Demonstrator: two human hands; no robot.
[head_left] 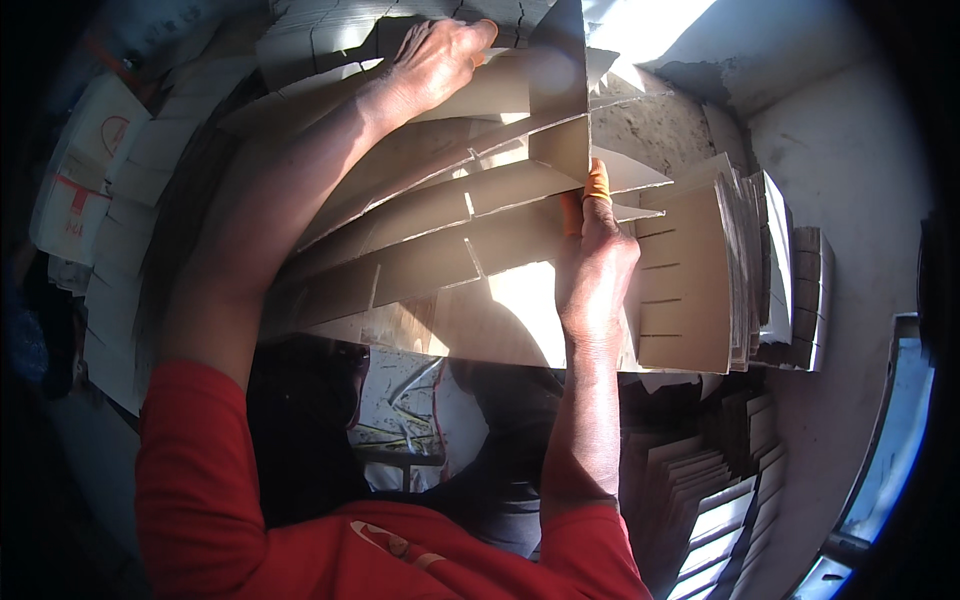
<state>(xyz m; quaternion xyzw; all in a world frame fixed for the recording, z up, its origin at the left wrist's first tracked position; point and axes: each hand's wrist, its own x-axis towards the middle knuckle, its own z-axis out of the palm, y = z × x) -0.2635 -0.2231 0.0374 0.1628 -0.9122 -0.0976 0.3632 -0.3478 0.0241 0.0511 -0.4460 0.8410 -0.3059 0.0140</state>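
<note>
My right hand (600, 265) grips an upright cardboard panel (560, 85) near its lower end, fingertips closed in orange finger covers (598, 180); cannot tell whether they also catch a strip behind. My left hand (440, 62) is at the far side, fingers curled; cannot tell whether anything is in them. Panel position: standing across the right part of several slotted cardboard strips (425, 268), which fan out on edge over the work surface (440, 325).

Obstructions: the panel hides part of the strips behind it; my left forearm (290, 190) crosses over their left side.

Surroundings: right, just beside my right hand, a stack of slotted cards (690, 280) with paler bundles past it, near the wall (830, 150). Far side, a cardboard pile (310, 35) close behind my left hand. Left, well apart, a whitish pile with red marks (90, 170). Lower right, below the surface, more card bundles (690, 490), striped by sunlight. Far right, a window (895, 420) with bluish panes
</note>
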